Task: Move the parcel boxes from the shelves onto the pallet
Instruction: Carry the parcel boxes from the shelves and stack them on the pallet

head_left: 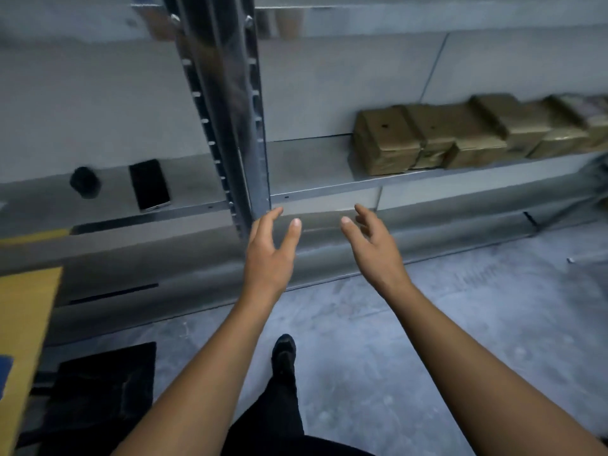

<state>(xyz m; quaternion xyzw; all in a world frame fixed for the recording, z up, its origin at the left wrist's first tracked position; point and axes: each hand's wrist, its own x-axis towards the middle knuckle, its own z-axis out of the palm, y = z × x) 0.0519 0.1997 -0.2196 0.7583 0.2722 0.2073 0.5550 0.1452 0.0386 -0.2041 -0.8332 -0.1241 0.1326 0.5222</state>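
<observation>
— Where are the parcel boxes point(460, 136) pictured?
— They are lined up on the shelf point(309, 166) at the right of the frame. The left hand point(268, 255) and right hand point(375, 248) are held open and empty at centre, short of them.
— How is the pick best made?
— The endmost box point(385, 143) should be gripped on both sides. At left, a phone point(149, 184) and a dark round object point(85, 182) are kept.

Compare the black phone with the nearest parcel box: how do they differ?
The phone is black, thin and flat; the parcel box is brown and blocky. The phone lies left of the upright post, the parcel box right of it. The phone lies apart from other things; the parcel box touches the next box. Both rest on the shelves.
</observation>
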